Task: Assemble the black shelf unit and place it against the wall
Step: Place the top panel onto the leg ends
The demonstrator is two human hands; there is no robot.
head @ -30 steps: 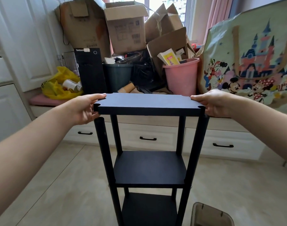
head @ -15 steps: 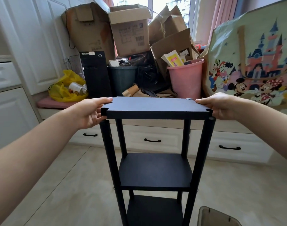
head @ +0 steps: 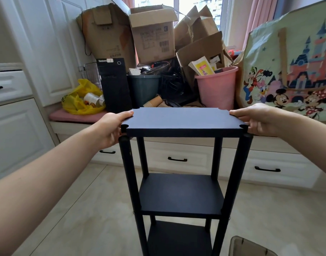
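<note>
Left hand (head: 110, 128) and right hand (head: 260, 121) pinch the top panel (head: 184, 120) between them, probably seating its notches onto posts (head: 127, 163) below the fingers.

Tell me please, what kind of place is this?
Probably a room in a home, used partly for storage: white built-in cabinets, a window bench with drawers, and piled cardboard boxes.

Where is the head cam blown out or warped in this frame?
Head view: window washed out, backlighting the cardboard boxes; wide-angle bows the white cabinet doors; black top shelf panel near-featureless; left hand and right hand sharp.
</note>
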